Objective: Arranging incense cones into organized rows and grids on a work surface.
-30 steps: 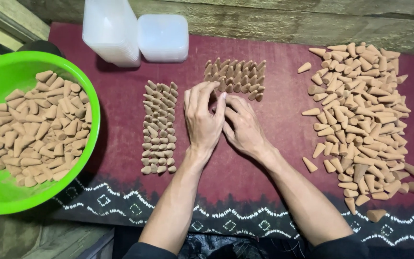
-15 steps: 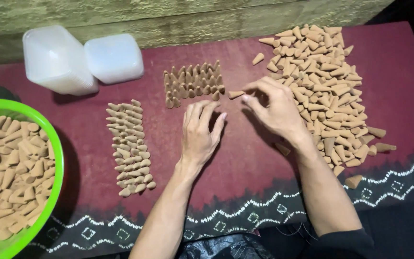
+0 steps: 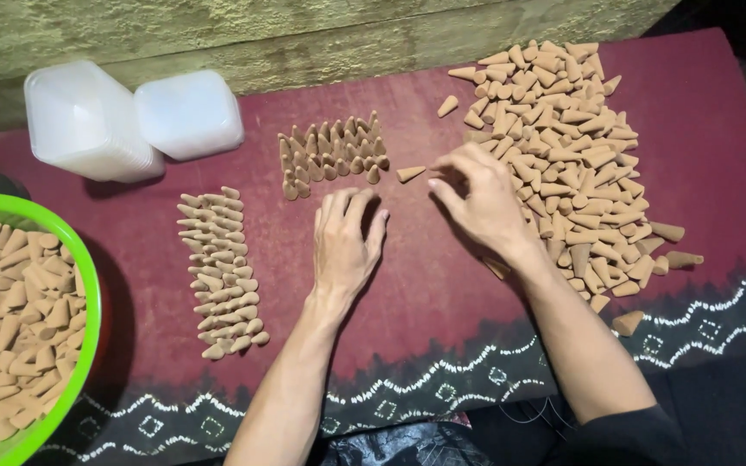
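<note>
**Cones on the maroon cloth, both hands low**

Lone tan cone (image 3: 410, 173) lying on its side on the maroon cloth (image 3: 718, 121), just right of the standing block of cones (image 3: 331, 154), tip pointing left. Just beside it, right hand (image 3: 481, 203), fingers bent and drawn together at the inner edge of the loose pile of cones (image 3: 563, 164); fingertips (image 3: 452, 164) close to the lone cone; cannot tell whether anything is pinched between them. Palm partly over the pile's left margin.

Left hand (image 3: 345, 242) flat on the cloth, fingers spread slightly, empty, fingertips just below the standing block, not touching it. Narrow strip of bare cloth between the two hands.

Farther left, a flat-laid column of cones (image 3: 220, 272), running toward the near edge. Open cloth between that column and the left forearm.

Far edge: two white plastic containers (image 3: 123, 121), side by side against the rough wall (image 3: 218, 34). Left edge: green bowl (image 3: 88, 285) heaped with cones, overlapping the cloth's border. Near edge: dark band with white pattern (image 3: 442, 380). Stray cones at the pile's lower right, near that band.
</note>
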